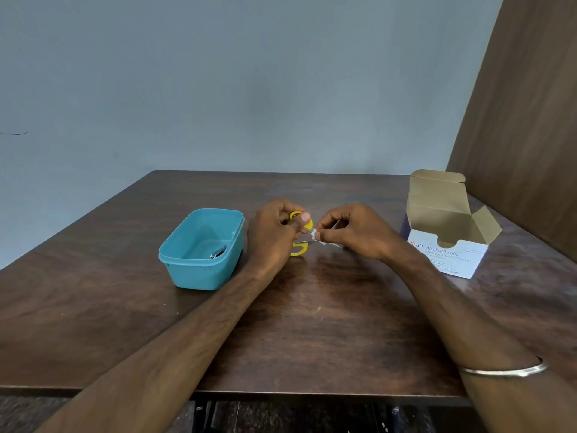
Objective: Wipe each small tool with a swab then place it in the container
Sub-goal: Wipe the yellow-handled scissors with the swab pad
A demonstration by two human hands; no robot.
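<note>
Head view, frame centre: left hand (274,235) curled around yellow scissors (299,234), thumb on the upper handle. Right hand (352,232) pinching white swab (316,235) against the blade. Left of centre: teal container (199,248) on table (312,323), metal tool (217,252) inside. Right: open swab box (449,226).

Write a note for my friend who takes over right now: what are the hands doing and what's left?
Left hand: grips the yellow scissors by the handles, above the table.
Right hand: fingers pinch a white swab against the scissors' blade.
Blue container: on the table, left of the hands, with one small metal tool already inside.
Swab box: open, on the right.
Done: one tool is in the container.
Left: finish wiping the scissors, then put them in the container.
</note>
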